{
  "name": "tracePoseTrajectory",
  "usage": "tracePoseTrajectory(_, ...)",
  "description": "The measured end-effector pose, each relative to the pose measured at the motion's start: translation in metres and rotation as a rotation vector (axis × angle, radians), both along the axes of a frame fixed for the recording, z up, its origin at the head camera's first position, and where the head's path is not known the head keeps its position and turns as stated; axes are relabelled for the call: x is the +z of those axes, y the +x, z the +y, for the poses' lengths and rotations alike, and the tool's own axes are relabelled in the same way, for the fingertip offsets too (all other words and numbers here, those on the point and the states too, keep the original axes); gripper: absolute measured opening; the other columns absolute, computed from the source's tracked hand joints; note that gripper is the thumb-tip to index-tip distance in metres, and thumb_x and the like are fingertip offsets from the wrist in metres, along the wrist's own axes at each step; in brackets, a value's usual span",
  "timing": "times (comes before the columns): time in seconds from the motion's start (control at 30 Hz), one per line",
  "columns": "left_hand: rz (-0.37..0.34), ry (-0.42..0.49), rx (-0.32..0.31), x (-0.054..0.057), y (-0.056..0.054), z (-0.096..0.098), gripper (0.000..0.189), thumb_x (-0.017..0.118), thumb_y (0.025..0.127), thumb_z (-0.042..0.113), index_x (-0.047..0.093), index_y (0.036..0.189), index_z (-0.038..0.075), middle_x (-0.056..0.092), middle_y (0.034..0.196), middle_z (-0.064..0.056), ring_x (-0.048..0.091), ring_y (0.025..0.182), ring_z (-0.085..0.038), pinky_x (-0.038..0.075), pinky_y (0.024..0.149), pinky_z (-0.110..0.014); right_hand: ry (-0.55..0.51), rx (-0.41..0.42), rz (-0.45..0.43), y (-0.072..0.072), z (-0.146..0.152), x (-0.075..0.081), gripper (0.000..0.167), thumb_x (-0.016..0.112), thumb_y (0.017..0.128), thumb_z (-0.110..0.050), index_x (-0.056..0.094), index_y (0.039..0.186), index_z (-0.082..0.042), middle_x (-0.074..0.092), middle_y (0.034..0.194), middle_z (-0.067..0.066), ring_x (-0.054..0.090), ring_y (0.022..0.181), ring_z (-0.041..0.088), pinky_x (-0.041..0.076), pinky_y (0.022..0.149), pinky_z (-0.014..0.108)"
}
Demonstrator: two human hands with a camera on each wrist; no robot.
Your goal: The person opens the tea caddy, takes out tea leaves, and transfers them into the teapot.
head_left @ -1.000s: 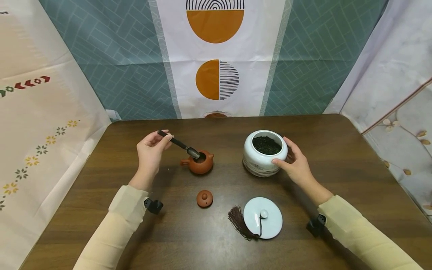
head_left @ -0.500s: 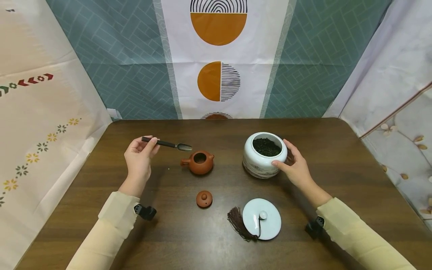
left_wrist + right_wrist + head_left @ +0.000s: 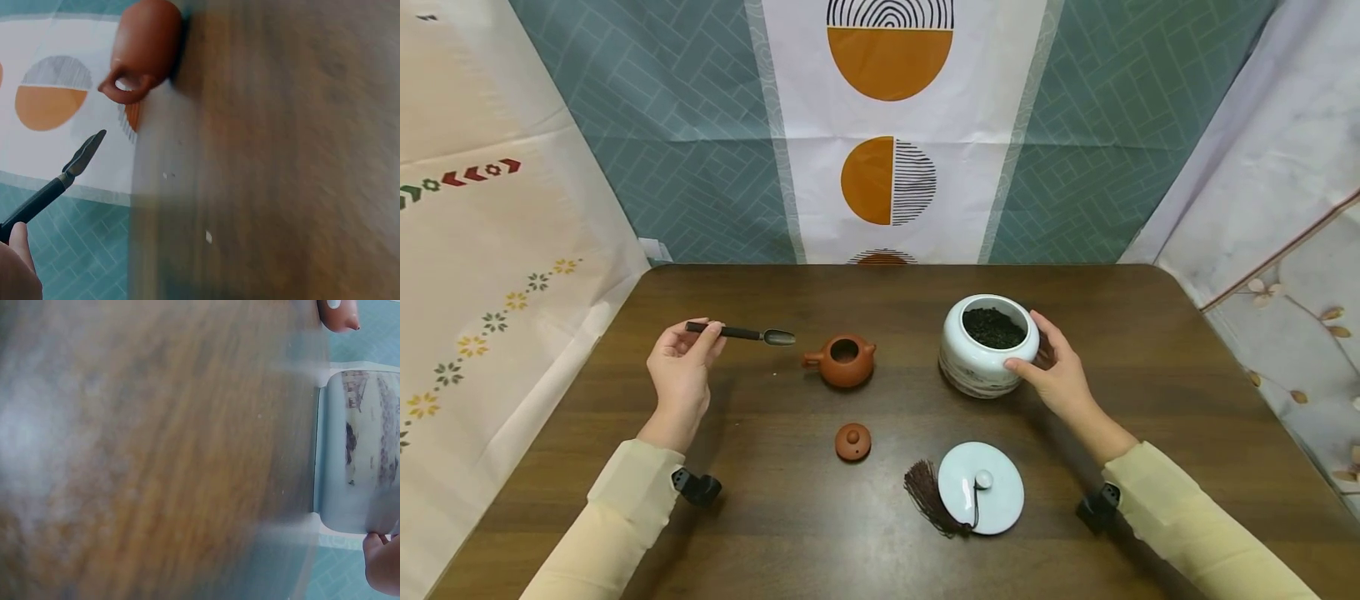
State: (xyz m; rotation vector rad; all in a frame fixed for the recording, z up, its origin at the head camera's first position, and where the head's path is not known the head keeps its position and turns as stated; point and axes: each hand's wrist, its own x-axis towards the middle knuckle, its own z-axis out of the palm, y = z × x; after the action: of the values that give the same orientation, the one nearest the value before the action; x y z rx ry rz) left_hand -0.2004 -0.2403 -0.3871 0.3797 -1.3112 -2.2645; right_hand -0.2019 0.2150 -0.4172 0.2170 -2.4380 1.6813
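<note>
My left hand (image 3: 679,379) pinches the black handle of a small tea scoop (image 3: 741,332), held level above the table to the left of the teapot. In the left wrist view the metal bowl of the scoop (image 3: 85,154) points towards the teapot (image 3: 147,44), apart from it. The reddish clay teapot (image 3: 850,373) stands uncovered, handle to the left, its inside dark. Around the right side of a white porcelain jar (image 3: 973,362) my right hand (image 3: 1062,379) grips, thumb in front. Dark tea leaves (image 3: 994,328) show in the jar's mouth.
The clay teapot lid (image 3: 853,443) lies in front of the teapot. A pale round jar lid (image 3: 964,492) with a brown tassel (image 3: 929,500) lies in front of the jar. Small crumbs dot the brown wooden table (image 3: 805,533). Patterned cloths hang behind and at both sides.
My left hand has drawn the tea scoop leftward from over the teapot's mouth and levelled it. My right hand has stayed on the jar. The view has shifted slightly.
</note>
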Motion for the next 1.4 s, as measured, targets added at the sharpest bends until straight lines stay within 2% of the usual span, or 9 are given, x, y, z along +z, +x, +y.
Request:
tracePoseTrajectory(0.43, -0.089, -0.065, -0.010, -0.017, 0.010, -0.007, 0.017, 0.072, 0.076, -0.011, 0.064, 0.087, 0.000, 0.063, 0.077, -0.005, 0.065, 0.070, -0.012, 0.057, 0.067, -0.023, 0.015, -0.002, -0.007, 0.002, 0.000, 0.001, 0.079, 0.072, 0.081, 0.000, 0.030, 0.148, -0.003, 0.038, 0.147, 0.019, 0.039, 0.132, 0.035, 0.032, 0.090, -0.001)
tracePoseTrajectory(0.67, -0.128, -0.057, -0.017, -0.025, 0.013, -0.007, 0.018, 0.072, 0.075, -0.011, 0.065, 0.084, 0.002, 0.062, 0.075, -0.003, 0.065, 0.069, -0.011, 0.057, 0.066, -0.023, 0.013, -0.002, -0.004, 0.002, -0.001, 0.002, 0.079, 0.072, 0.081, 0.000, 0.030, 0.148, -0.005, 0.039, 0.147, 0.019, 0.039, 0.132, 0.035, 0.032, 0.090, -0.001)
tracePoseTrajectory(0.83, -0.172, -0.127, -0.025, -0.028, 0.017, -0.010, 0.018, 0.073, 0.075, -0.011, 0.064, 0.083, 0.002, 0.064, 0.075, -0.002, 0.064, 0.069, -0.010, 0.057, 0.067, -0.024, 0.012, 0.001, -0.012, 0.002, -0.002, 0.002, 0.079, 0.072, 0.082, -0.001, 0.030, 0.148, -0.005, 0.038, 0.147, 0.019, 0.039, 0.132, 0.035, 0.032, 0.090, -0.001)
tracePoseTrajectory(0.97, -0.250, -0.229, -0.056, -0.028, 0.021, -0.015, 0.018, 0.075, 0.074, -0.009, 0.065, 0.082, 0.003, 0.065, 0.073, 0.000, 0.064, 0.067, -0.010, 0.057, 0.068, -0.024, 0.008, 0.002, -0.013, 0.002, -0.002, 0.003, 0.078, 0.072, 0.082, 0.000, 0.030, 0.148, -0.004, 0.038, 0.147, 0.020, 0.039, 0.132, 0.036, 0.032, 0.090, -0.001)
tracePoseTrajectory(1.07, -0.333, -0.387, -0.090, -0.028, 0.024, -0.020, 0.016, 0.078, 0.074, -0.002, 0.066, 0.083, 0.003, 0.064, 0.072, 0.004, 0.062, 0.063, -0.008, 0.057, 0.065, -0.021, 0.005, 0.003, -0.011, 0.002, -0.002, 0.003, 0.078, 0.072, 0.082, 0.000, 0.030, 0.148, -0.003, 0.038, 0.147, 0.020, 0.038, 0.133, 0.036, 0.032, 0.090, -0.001)
tracePoseTrajectory(1.17, -0.427, -0.712, -0.129, -0.028, 0.029, -0.026, 0.020, 0.081, 0.076, 0.013, 0.069, 0.088, 0.002, 0.062, 0.074, 0.014, 0.055, 0.068, -0.002, 0.051, 0.065, -0.012, 0.002, 0.004, -0.008, 0.001, -0.002, 0.002, 0.078, 0.072, 0.082, 0.000, 0.030, 0.148, -0.003, 0.038, 0.147, 0.021, 0.038, 0.133, 0.037, 0.032, 0.090, -0.001)
tracePoseTrajectory(1.2, -0.445, -0.831, -0.140, -0.028, 0.030, -0.027, 0.023, 0.081, 0.076, 0.018, 0.070, 0.089, 0.003, 0.064, 0.076, 0.014, 0.054, 0.069, 0.001, 0.049, 0.063, -0.012, 0.001, 0.004, -0.008, 0.001, -0.002, 0.002, 0.078, 0.072, 0.082, 0.000, 0.030, 0.148, -0.003, 0.038, 0.147, 0.021, 0.038, 0.132, 0.037, 0.032, 0.090, -0.001)
tracePoseTrajectory(1.3, -0.413, -1.159, -0.158, -0.026, 0.033, -0.030, 0.026, 0.081, 0.076, 0.024, 0.073, 0.091, 0.004, 0.071, 0.081, 0.005, 0.051, 0.070, 0.008, 0.042, 0.060, -0.013, 0.000, 0.001, -0.006, 0.001, -0.001, 0.002, 0.078, 0.072, 0.082, 0.001, 0.030, 0.147, -0.003, 0.039, 0.146, 0.021, 0.039, 0.132, 0.037, 0.032, 0.090, -0.001)
tracePoseTrajectory(1.4, -0.329, -1.343, -0.203, -0.025, 0.035, -0.031, 0.022, 0.080, 0.077, 0.020, 0.074, 0.090, 0.004, 0.073, 0.084, -0.011, 0.063, 0.069, -0.004, 0.046, 0.058, -0.018, 0.004, -0.002, -0.007, 0.001, -0.002, 0.002, 0.078, 0.072, 0.081, 0.000, 0.030, 0.148, -0.004, 0.039, 0.146, 0.021, 0.040, 0.132, 0.036, 0.032, 0.090, 0.000)
